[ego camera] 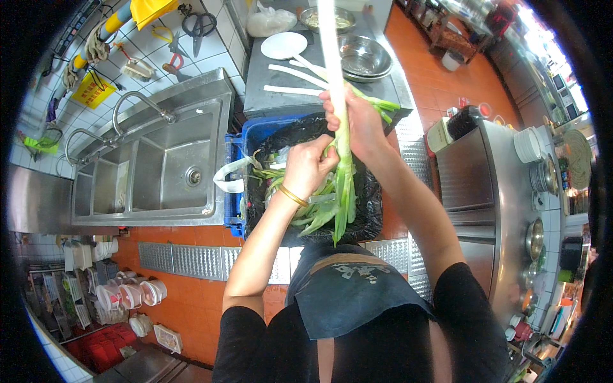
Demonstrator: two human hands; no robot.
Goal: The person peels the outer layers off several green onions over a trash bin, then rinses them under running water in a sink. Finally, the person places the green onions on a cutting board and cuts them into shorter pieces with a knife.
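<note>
A long leek or large green onion (pixel 343 143) stretches away from me, its white shaft pointing up the picture and its green leaves hanging over the bin. My right hand (pixel 360 119) is wrapped around the shaft. Lower down, my left hand (pixel 309 163) pinches at the stalk where white turns to green. Below both hands stands a blue waste bin (pixel 234 206) lined with a black plastic bag (pixel 371 210). Green leaf scraps (pixel 318 218) lie in it. More white-stemmed stalks (pixel 292 89) rest on the grey counter beyond the bin.
A white plate (pixel 284 45), stacked steel bowls (pixel 366 57) and a tied plastic bag (pixel 271 20) occupy the counter (pixel 268 103). Left is a steel sink (pixel 175 167) with curved taps. Right is a steel cabinet (pixel 467 167). Metal drain covers (pixel 198 261) cross the orange tiled floor.
</note>
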